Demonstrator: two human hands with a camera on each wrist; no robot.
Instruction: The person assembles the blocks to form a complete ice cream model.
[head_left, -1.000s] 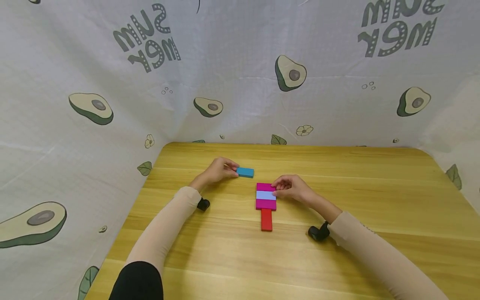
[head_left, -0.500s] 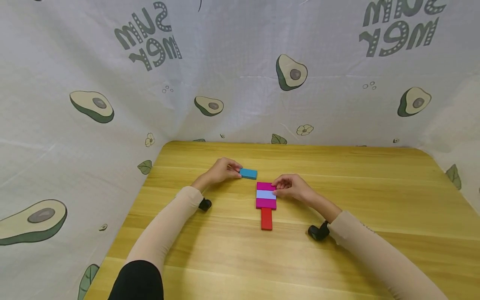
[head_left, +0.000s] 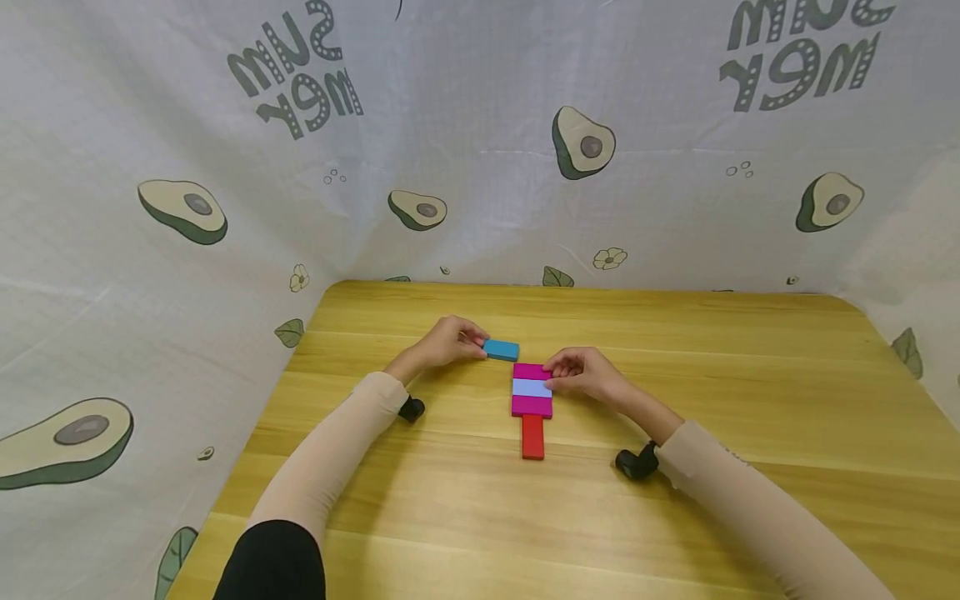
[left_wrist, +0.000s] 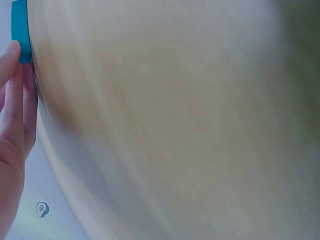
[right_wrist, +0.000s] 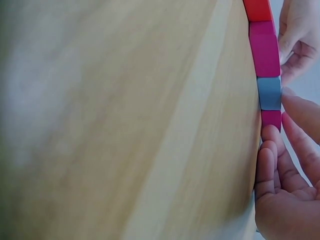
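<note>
My left hand (head_left: 452, 341) pinches the left end of a flat blue block (head_left: 501, 349) between thumb and fingers, just beyond and left of a row of blocks. The row runs toward me: a far magenta block (head_left: 532, 371), a lavender block (head_left: 532, 387), a near magenta block (head_left: 532, 406), then a red block (head_left: 532, 437) set lengthwise. At the row's right side, my right hand (head_left: 588, 372) rests its fingertips against the far magenta and lavender blocks, its fingers loosely bent. The right wrist view shows the thumb (right_wrist: 301, 111) at the lavender block.
The blocks lie on a wooden table (head_left: 480, 517). A white cloth (head_left: 480, 100) printed with avocados hangs behind the table and along its left. Black wrist cameras hang under both sleeves, the left one (head_left: 412, 409) and the right one (head_left: 637, 463).
My left hand has moved the blue block a little to the right and slightly nearer, toward the far end of the row. My right hand has stayed where it was.
</note>
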